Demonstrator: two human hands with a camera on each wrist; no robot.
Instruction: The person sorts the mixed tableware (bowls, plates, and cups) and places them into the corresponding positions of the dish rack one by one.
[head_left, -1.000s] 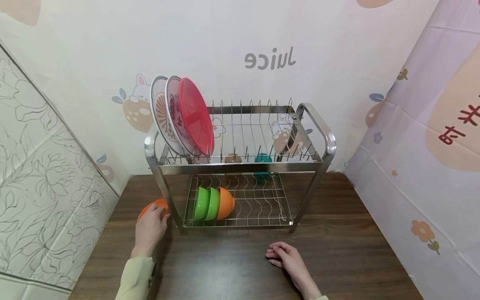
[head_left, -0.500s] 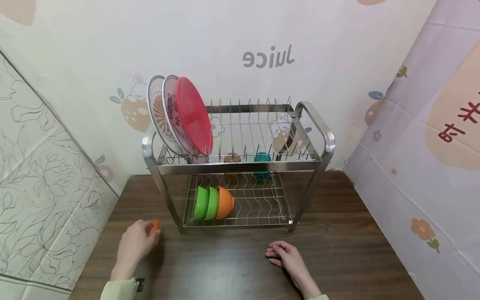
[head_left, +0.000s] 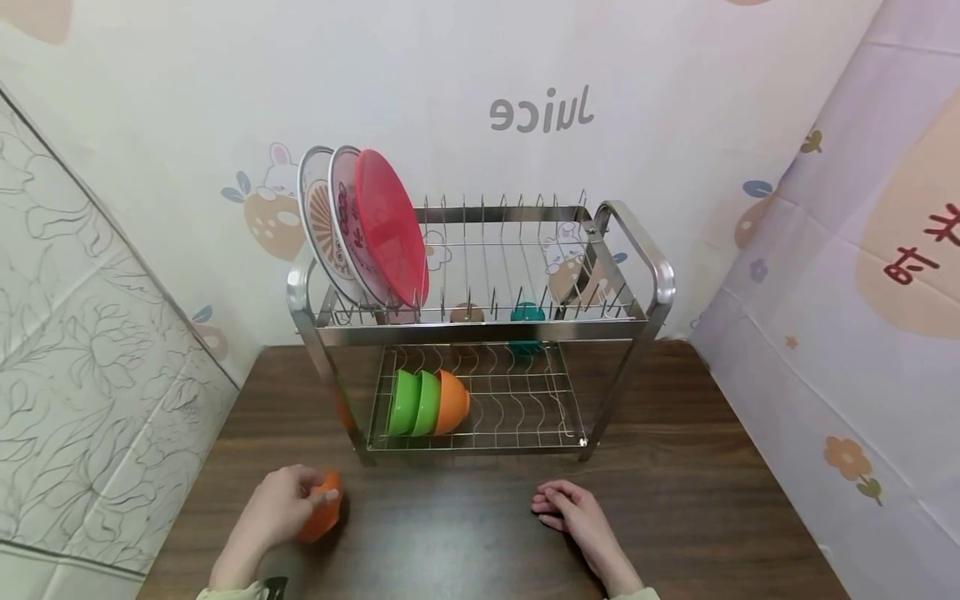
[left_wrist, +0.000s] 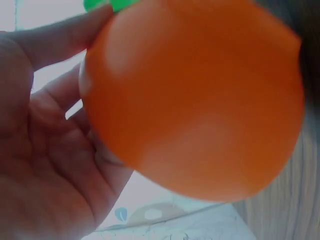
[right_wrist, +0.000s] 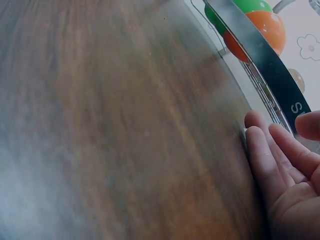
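Observation:
My left hand [head_left: 281, 507] pinches an orange bowl [head_left: 322, 510] by its edge, left of the dish rack and near the table. In the left wrist view the rounded outside of the bowl [left_wrist: 200, 100] fills most of the picture, with thumb and fingers at its rim. My right hand [head_left: 576, 518] rests on the table in front of the rack, fingers loosely bent, holding nothing. On the rack's lower shelf two green bowls [head_left: 417, 404] and another orange bowl [head_left: 452, 403] stand on their sides, nested in a row.
The two-tier metal dish rack [head_left: 480, 333] stands at mid-table. Its upper tier holds a red plate [head_left: 392, 229] and two patterned plates [head_left: 318, 217] at the left. Behind it are a teal cup-like item [head_left: 527, 325] and a brownish one [head_left: 467, 321]. Printed cloth walls surround the wooden table [head_left: 450, 533].
My left hand has brought the orange bowl from beside the rack's left leg toward the front of the table, and the bowl has turned. My right hand has stayed in place.

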